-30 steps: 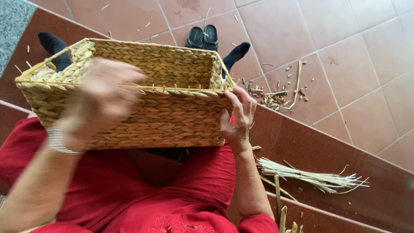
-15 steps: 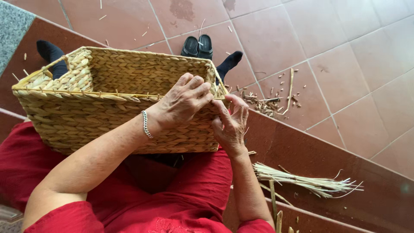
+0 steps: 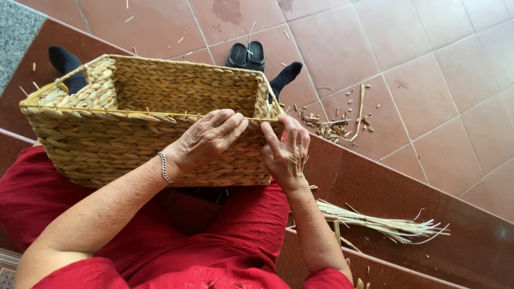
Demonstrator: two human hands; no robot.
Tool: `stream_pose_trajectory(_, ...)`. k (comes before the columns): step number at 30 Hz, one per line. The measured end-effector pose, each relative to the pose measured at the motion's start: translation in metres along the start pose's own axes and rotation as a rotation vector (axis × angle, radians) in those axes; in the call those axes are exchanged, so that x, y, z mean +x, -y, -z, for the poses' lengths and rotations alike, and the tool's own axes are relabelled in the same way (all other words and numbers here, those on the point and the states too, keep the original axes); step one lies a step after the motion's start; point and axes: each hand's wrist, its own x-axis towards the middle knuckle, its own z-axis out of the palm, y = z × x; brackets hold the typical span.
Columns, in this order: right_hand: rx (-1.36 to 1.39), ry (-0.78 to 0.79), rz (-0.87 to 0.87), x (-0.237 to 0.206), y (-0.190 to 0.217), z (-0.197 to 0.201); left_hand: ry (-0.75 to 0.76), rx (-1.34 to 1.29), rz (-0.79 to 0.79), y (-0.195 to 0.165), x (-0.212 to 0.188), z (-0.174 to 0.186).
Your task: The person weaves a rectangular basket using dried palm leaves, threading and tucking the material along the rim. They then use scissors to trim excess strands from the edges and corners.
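From the head camera, a rectangular woven basket [image 3: 144, 126] rests on the lap of a seated person in red clothing [image 3: 214, 241]. It is tilted so that its open mouth faces away. The left hand [image 3: 206, 140] lies over the basket's near rim at the right corner, fingers curled down and pinching the rim strand. The right hand [image 3: 286, 150] sits just beside that same corner, with fingers bent and the thumb pressed against the basket's side wall, gripping the edge.

A bundle of pale reeds [image 3: 383, 225] lies on the step to the right of the basket, well apart from both hands. Cut scraps [image 3: 334, 126] are scattered on the tiled floor [image 3: 428, 64] beyond the corner, and a pair of dark sandals [image 3: 247, 54] stands behind the basket.

The basket is balanced only on the knees, so a hard tug at the corner could tip it forward. Stiff loose ends along the rim could prick the fingers or snap if bent too sharply.
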Motion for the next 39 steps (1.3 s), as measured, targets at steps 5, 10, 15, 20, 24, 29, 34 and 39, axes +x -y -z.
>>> stream_pose_trajectory(5,-0.008,-0.029,0.026,0.006,0.003,0.001,0.043,0.073,0.035,0.001,-0.008,-0.005)
stream_pose_trajectory(10,-0.023,0.036,0.067,0.014,0.010,-0.001,0.028,0.239,0.117,-0.001,-0.014,-0.016)
stream_pose_trajectory(15,-0.083,0.072,0.100,0.015,0.012,-0.006,-0.021,0.229,0.231,0.004,-0.018,-0.025)
stream_pose_trajectory(20,-0.137,0.088,0.084,0.015,0.019,-0.010,-0.055,0.196,0.248,0.003,-0.020,-0.014)
stream_pose_trajectory(24,-0.138,0.094,0.051,0.015,0.018,-0.012,-0.194,0.134,0.298,0.001,-0.040,0.007)
stream_pose_trajectory(29,-0.074,0.068,0.043,0.016,0.028,-0.016,-0.294,0.098,0.570,0.007,-0.059,0.014)
stream_pose_trajectory(34,-0.017,0.084,0.067,0.027,0.044,-0.026,-0.339,0.053,0.561,0.007,-0.060,0.008)
stream_pose_trajectory(39,-0.033,0.143,0.029,0.029,0.050,-0.031,-0.362,0.032,0.572,0.012,-0.063,-0.003)
